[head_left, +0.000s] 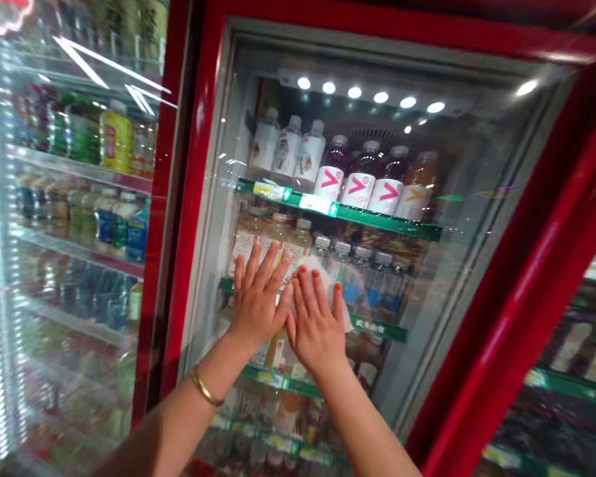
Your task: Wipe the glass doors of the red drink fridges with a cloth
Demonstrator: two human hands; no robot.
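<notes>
Both my hands lie against the glass door [457,278] of a red-framed drinks fridge. My left hand [259,298] is flat with its fingers spread, and nothing shows in it. On that wrist is a gold bangle [206,386]. My right hand [318,318], just beside it, presses a white cloth [346,318] to the pane under its outstretched fingers. Most of the cloth is hidden by this hand; its edges show above and to the right. Whether it is fabric or paper, I cannot tell.
Behind the glass, bottles with pink-marked labels [358,185] stand on the upper shelf, and blue-labelled bottles [371,285] below. To the left is another fridge with drinks, among them a yellow bottle [116,139]. A red frame post [526,291] slants down on the right.
</notes>
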